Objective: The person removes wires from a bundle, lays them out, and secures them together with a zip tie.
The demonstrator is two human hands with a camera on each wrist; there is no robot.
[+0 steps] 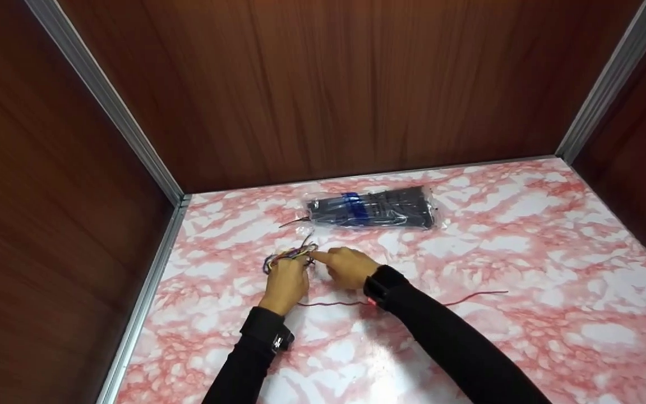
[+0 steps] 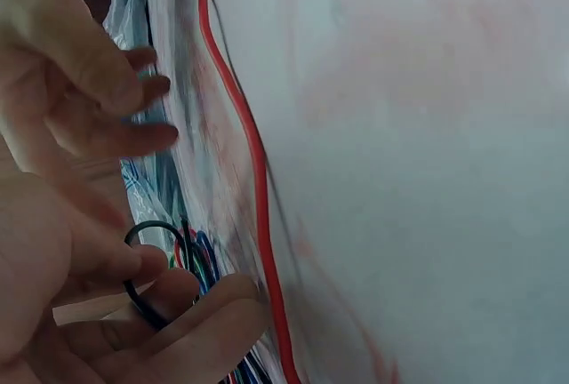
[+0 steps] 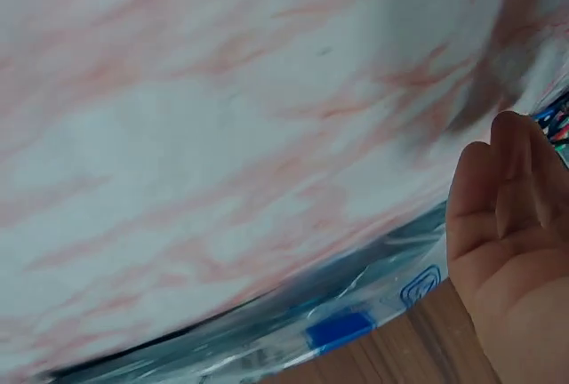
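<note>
In the head view my left hand (image 1: pixel 288 286) grips a bundle of coloured wires (image 1: pixel 278 259), with yellow, blue and dark strands showing. A thin black loop (image 2: pixel 130 235), which looks like a cable tie, stands up between the left fingers in the left wrist view. My right hand (image 1: pixel 351 266) reaches in from the right, its index finger stretched out to the bundle's end. Its thumb and other fingers are apart and loosely bent in the left wrist view. Whether the index finger touches the black loop is hidden.
Behind the hands lies a clear plastic bag (image 1: pixel 390 209) of black cable ties, one loose tie (image 1: pixel 294 222) beside its left end. A single red wire (image 1: pixel 475 295) runs across the pink-and-white tabletop (image 1: pixel 525 348), passing beneath the right arm. Wood-look panels (image 1: pixel 345 90) enclose the back and sides.
</note>
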